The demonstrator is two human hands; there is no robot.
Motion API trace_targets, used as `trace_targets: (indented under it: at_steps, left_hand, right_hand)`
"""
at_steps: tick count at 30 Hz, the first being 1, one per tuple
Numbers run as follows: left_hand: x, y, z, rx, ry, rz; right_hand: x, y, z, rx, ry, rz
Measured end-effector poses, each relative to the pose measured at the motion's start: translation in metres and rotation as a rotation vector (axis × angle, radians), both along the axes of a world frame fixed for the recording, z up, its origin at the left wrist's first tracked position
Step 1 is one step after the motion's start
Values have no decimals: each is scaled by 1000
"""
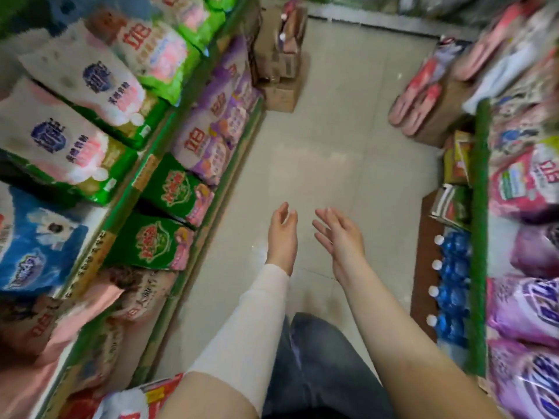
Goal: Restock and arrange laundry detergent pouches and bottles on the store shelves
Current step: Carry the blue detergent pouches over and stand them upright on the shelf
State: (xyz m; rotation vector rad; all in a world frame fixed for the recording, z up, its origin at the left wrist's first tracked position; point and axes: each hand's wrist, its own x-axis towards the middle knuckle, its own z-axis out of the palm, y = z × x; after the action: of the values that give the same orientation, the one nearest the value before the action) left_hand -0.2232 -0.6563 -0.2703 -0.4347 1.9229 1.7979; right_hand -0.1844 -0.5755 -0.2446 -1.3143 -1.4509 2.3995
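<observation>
Two open, empty hands hover mid-aisle: left hand (pixel 282 234) nearer the green pouches (pixel 157 240), right hand (pixel 340 237) nearer the blue bottles (pixel 453 276).

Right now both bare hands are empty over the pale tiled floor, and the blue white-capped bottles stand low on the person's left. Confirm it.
Not quite. The head view shows the blue white-capped bottles low on the person's right, not left. The rest holds: left hand and right hand are empty over the pale tiled floor.
</observation>
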Motion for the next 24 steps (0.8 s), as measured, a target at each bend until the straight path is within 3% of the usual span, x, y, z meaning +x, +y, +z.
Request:
trace_targets:
  at_steps: [7, 15, 24]
  left_hand:
    - [43, 98, -12, 19, -138, -339]
    - [54, 193, -2, 27, -134, -762]
    - [74, 308, 48, 304, -110, -941]
  right_hand:
    - [62, 84, -13, -10, -59, -313]
    - [88, 147, 8, 4, -25, -722]
    - [119, 224, 53, 152, 104, -1128]
